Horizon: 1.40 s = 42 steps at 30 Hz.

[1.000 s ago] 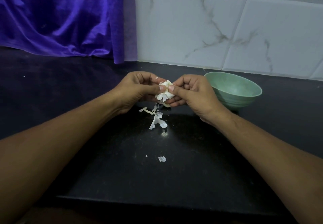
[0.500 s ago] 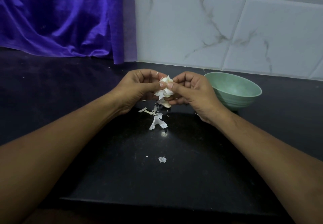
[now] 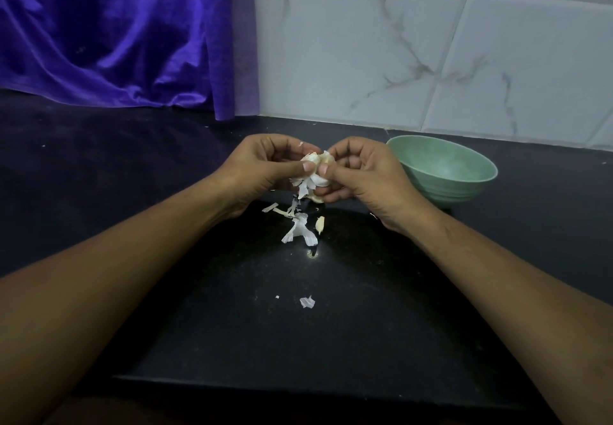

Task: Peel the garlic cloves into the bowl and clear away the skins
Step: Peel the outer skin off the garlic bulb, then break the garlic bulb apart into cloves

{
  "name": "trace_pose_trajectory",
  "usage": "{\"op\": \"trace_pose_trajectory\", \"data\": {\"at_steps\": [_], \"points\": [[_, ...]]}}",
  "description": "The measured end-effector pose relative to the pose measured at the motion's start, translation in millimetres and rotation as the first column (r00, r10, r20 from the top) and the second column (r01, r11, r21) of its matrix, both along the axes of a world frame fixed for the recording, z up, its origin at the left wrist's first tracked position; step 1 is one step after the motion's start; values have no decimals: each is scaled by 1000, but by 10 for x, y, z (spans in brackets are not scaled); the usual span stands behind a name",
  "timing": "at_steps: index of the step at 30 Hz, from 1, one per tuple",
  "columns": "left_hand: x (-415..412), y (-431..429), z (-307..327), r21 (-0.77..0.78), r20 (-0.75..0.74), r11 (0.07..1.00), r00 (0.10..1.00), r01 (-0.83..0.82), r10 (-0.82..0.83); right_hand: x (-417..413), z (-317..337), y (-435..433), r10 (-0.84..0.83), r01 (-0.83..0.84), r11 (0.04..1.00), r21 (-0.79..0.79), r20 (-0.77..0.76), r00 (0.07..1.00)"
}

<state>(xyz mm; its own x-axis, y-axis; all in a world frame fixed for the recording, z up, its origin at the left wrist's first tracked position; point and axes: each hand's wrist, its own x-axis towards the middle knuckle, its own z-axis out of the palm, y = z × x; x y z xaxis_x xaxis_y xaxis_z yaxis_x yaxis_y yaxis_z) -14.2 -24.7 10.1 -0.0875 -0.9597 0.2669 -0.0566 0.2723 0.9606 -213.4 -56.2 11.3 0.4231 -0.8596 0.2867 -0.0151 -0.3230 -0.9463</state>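
Countertop (image 3: 365, 325) black, garlic skins (image 3: 298, 229) scattered, green bowl (image 3: 464, 191), tiled wall (image 3: 365, 43), purple curtain (image 3: 116, 33), left hand (image 3: 262, 169) and right hand (image 3: 365, 172) pinching garlic (image 3: 315, 162).

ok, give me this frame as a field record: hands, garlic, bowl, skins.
left hand: pinches white garlic bulb
right hand: pinches the same bulb
bulb: held above black countertop, skin partly torn
clove: loose pale clove below the bulb, beside skins
skins: white papery skins on countertop under hands; one scrap nearer the person
bowl: pale green round bowl right of hands, no cloves visible inside
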Motion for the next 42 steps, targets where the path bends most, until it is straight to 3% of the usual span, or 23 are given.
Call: {"op": "trace_pose_trajectory", "data": {"at_steps": [10, 17, 21, 25, 29, 32, 34, 42], "points": [[51, -26, -12, -74, 198, 987, 968, -140, 152, -16, 22, -18, -166, 108, 965, -239, -239, 957], [91, -47, -26, -178, 478, 962, 836, -207, 269, -78, 66, -22, -176, 48, 956, -290, -436, 883], [128, -71, -32, -183, 561, 961, 781, -206, 274, -88, 89, -13, -158, 24, 960, -280, -466, 871], [136, -88, -37, -173, 561, 962, 782, -209, 271, -111, 92, -39, -288, 99, 908, -408, -434, 854], [142, -109, -54, -194, 558, 956, 777, -221, 293, -91, 74, -68, -406, 49, 829, -558, -538, 738], [132, -117, -66, -218, 547, 946, 772, -240, 322, -43, 16, -99, -436, -15, 837, -547, -683, 586], [130, -131, -69, -244, 561, 937, 751, -251, 347, -27, 21, -86, -406, -43, 861, -507, -735, 543], [137, -129, -63, -240, 587, 936, 729, -258, 352, -80, 112, 12, -213, -163, 891, -424, -707, 674]]}}
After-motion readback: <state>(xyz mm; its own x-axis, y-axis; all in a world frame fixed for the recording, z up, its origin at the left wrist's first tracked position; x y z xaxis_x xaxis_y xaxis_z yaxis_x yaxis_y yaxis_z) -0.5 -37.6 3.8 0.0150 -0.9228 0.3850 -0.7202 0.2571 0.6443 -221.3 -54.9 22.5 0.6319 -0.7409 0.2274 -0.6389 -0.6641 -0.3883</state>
